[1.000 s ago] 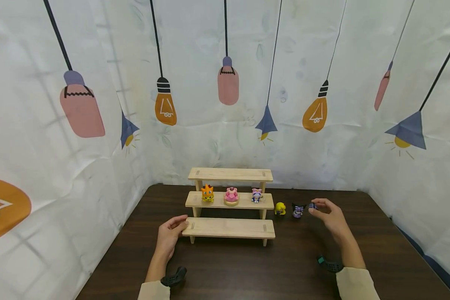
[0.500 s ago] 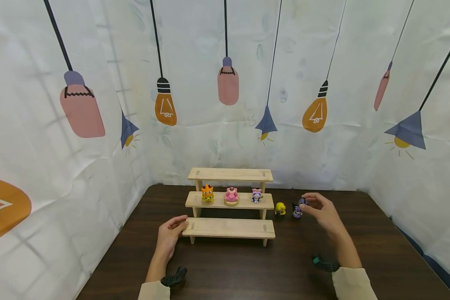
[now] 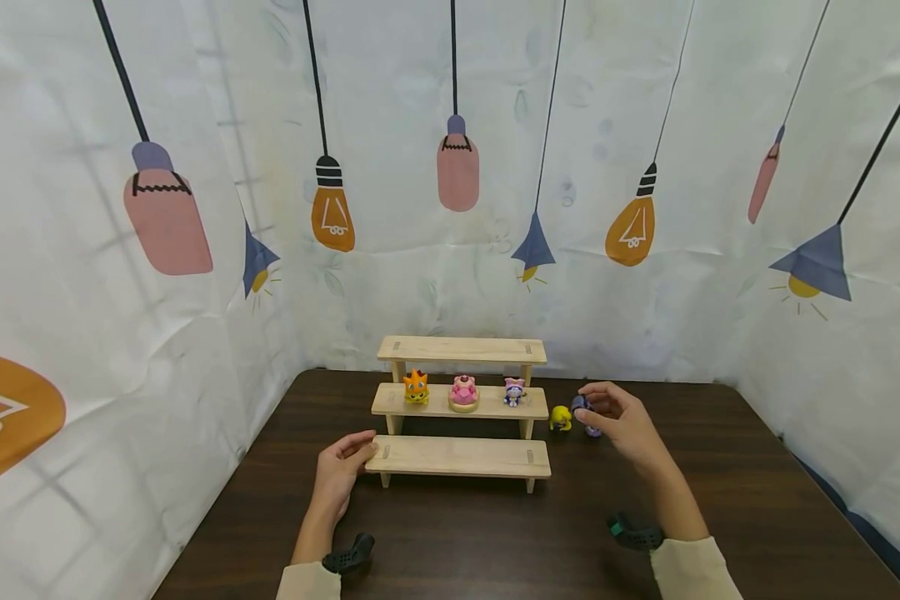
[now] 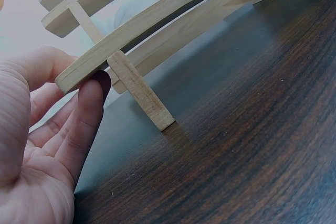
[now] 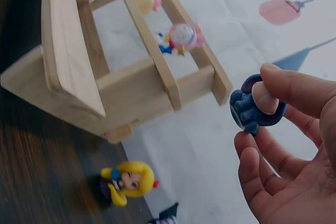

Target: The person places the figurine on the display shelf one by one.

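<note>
My left hand (image 3: pixel 339 471) grips the left end of the lowest step of a wooden three-tier display shelf (image 3: pixel 457 456); in the left wrist view, thumb and fingers pinch the plank (image 4: pixel 157 20). My right hand (image 3: pixel 630 427) holds a small dark blue figurine (image 5: pixel 253 107) with a pale face, raised above the table just right of the shelf. Below it, a purple figurine (image 3: pixel 593 432) is mostly covered by the hand. A yellow-haired figurine (image 5: pixel 131 179) stands beside it, nearer the shelf. The middle step carries an orange figurine (image 3: pixel 416 387), a pink one (image 3: pixel 463 393) and a pink-and-blue one (image 3: pixel 513 392).
The shelf's top step (image 3: pixel 461 348) is bare. Dark wooden table (image 3: pixel 465 542) extends around the shelf and in front of it. A white curtain (image 3: pixel 420 292) printed with hanging lamps encloses the back and sides.
My right hand has moved left with the dark blue figurine, passing above the purple figurine towards the shelf. The left hand has stayed on the lowest step.
</note>
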The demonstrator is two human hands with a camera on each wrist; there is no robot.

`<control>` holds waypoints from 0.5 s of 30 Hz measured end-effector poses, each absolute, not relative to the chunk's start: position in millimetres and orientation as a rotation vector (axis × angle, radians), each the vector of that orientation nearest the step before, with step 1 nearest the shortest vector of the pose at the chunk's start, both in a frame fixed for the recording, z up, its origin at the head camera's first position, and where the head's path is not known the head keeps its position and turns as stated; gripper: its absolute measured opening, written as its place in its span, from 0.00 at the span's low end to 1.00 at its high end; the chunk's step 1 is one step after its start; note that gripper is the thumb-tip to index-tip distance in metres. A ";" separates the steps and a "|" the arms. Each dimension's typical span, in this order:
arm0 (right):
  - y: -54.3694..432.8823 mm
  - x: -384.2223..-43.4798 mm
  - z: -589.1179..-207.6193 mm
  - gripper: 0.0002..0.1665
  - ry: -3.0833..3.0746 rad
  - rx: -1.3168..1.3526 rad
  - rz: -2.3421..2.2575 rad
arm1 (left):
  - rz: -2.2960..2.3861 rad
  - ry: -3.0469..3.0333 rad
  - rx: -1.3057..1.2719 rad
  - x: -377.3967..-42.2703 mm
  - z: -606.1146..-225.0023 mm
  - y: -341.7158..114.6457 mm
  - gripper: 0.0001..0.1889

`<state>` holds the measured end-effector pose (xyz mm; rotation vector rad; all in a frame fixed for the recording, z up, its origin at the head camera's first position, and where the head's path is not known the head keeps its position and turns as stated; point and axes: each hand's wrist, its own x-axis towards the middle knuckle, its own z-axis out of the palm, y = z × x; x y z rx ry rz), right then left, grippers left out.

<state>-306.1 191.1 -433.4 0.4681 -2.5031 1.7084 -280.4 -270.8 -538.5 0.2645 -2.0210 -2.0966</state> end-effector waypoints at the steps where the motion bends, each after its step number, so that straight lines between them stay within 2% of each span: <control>1: 188.3 -306.0 -433.8 0.25 -2.503 0.477 1.712 | -2.097 -2.015 0.268 -280.5 -538.5 -270.6 0.18; 6: 173.0 -306.0 -437.3 0.23 -2.495 0.536 1.698 | -2.075 -2.017 0.270 -280.4 -539.3 -270.4 0.16; 15: 143.4 -302.2 -441.0 0.25 -2.492 0.607 1.707 | -2.080 -2.028 0.272 -280.1 -537.9 -270.1 0.20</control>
